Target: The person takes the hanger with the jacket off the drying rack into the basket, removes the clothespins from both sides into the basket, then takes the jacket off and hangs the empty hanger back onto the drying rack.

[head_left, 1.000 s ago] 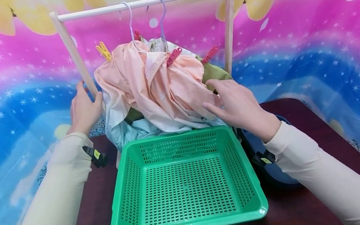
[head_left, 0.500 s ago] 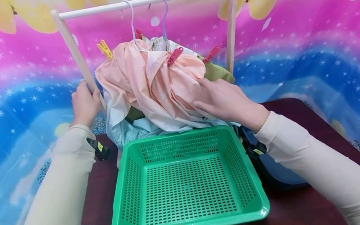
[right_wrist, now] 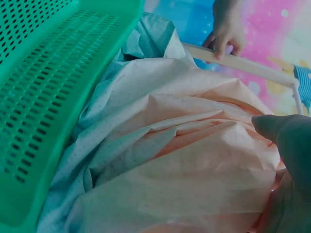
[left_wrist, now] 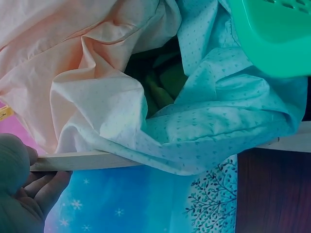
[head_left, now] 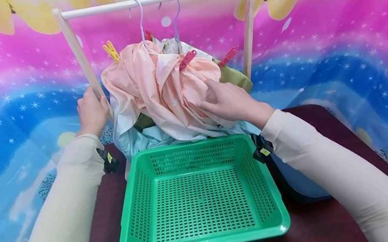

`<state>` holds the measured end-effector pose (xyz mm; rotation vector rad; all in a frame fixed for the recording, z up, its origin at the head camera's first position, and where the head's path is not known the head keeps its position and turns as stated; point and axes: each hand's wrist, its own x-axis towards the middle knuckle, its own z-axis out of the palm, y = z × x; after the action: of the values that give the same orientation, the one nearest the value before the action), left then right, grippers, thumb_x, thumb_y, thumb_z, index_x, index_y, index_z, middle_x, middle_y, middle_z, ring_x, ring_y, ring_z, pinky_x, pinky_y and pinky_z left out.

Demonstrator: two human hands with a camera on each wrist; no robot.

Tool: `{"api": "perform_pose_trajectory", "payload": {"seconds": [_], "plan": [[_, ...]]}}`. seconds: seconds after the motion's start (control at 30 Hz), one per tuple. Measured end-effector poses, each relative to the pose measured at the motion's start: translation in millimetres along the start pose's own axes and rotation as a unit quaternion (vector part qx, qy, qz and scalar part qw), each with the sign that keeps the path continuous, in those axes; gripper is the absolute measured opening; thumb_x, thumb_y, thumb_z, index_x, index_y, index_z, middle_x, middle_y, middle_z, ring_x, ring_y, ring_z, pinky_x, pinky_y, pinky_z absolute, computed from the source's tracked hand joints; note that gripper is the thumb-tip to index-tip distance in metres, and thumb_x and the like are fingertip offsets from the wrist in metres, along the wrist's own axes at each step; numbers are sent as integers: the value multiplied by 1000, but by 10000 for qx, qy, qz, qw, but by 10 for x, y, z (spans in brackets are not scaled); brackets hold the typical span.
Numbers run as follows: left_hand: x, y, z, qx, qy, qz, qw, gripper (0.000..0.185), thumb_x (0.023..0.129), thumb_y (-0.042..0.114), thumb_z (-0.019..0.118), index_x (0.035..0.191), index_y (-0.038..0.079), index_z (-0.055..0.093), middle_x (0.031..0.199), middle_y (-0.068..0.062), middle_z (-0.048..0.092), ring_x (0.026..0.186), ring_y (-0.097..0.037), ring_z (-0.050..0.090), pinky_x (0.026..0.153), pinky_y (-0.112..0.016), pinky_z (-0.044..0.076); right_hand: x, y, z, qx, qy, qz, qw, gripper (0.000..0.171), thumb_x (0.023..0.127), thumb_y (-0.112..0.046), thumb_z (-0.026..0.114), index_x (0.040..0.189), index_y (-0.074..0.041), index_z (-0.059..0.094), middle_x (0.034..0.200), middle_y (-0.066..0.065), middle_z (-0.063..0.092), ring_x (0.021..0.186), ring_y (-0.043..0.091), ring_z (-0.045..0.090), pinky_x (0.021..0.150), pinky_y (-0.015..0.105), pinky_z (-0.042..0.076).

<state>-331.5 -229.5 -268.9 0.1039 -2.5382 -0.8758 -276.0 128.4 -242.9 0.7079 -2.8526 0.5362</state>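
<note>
Fingers [head_left: 210, 100] of right hand [head_left: 229, 101] laid loosely flat on peach cloth [head_left: 164, 87] bunched under rack, just behind green basket [head_left: 198, 193]; left hand [head_left: 91, 113] curled round rack's left post [head_left: 85, 66], farther from the cloth.

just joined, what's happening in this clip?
A person stands at a small wooden drying rack on a dark table. The left hand grips the rack's left post, and the right hand rests on the peach cloth that hangs bunched from hangers and is pegged with clothespins, such as a pink clothespin. A green basket sits empty in front of the rack. The cloth is on the rack, the pegs attached.
</note>
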Motion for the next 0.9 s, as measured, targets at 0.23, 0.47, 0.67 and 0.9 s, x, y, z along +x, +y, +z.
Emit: {"api": "perform_pose_trajectory", "payload": {"seconds": [0.23, 0.47, 0.67, 0.9], "plan": [[8, -5, -12, 78, -15, 13, 10000, 34, 106, 16, 45, 128, -9, 51, 117, -36, 63, 106, -53, 63, 88, -59, 56, 153, 29, 7, 569, -71, -191, 9982, 74, 100, -41, 60, 162, -19, 25, 58, -2, 43, 50, 15, 42, 53, 33, 38], [15, 8, -8, 80, -76, -63, 9999, 32, 106, 16, 44, 126, -8, 51, 115, -34, 63, 106, -52, 63, 87, -57, 56, 316, 43, 2, 849, -127, -475, 9952, 61, 102, -32, 58, 153, -3, 40, 57, 0, 42, 49, 13, 34, 63, 36, 39], [27, 18, -13, 226, -16, -5, 9997, 31, 106, 16, 43, 123, -9, 51, 112, -35, 62, 105, -52, 62, 88, -58, 55, 434, 12, -25, 997, 1, -771, 9920, 43, 99, -15, 59, 137, 4, 56, 84, 17, 61, 67, 19, 48, 72, 36, 44], [22, 15, -14, 220, -123, -70, 9997, 33, 106, 17, 43, 126, -8, 50, 114, -35, 62, 104, -52, 63, 86, -57, 56, 532, -46, -61, 1152, -132, -345, 9927, 10, 89, -10, 59, 80, -5, 56, 64, -2, 39, 60, 13, 40, 58, 27, 35]]}}
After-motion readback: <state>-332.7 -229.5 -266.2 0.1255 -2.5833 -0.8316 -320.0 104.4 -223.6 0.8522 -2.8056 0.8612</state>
